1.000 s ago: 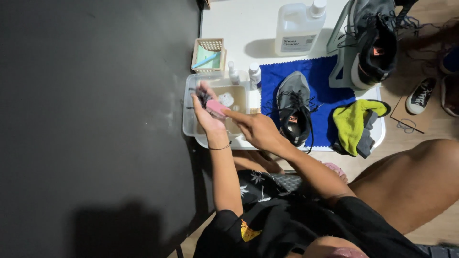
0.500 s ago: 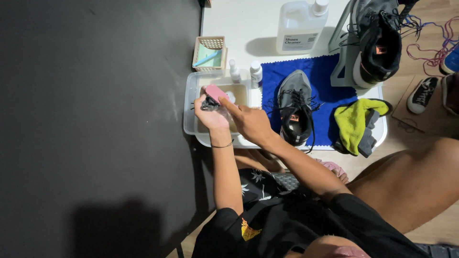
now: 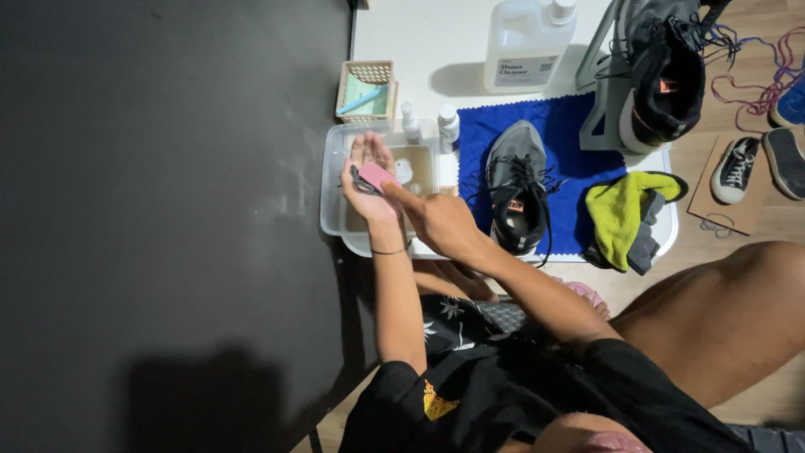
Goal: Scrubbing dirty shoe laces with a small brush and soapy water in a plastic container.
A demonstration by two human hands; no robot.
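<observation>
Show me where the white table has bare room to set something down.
Bare table lies behind the small basket, left of the big white jug. The blue cloth has a free strip between the grey shoe and the yellow cloth. It is crowded around the clear tub, where the left hand and right hand work.

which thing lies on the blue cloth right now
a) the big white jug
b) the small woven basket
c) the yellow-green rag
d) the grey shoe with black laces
d: the grey shoe lies on the blue cloth, while the yellow-green rag sits off its right edge, the white jug stands behind it on the table, and the basket is off to its left.
</observation>
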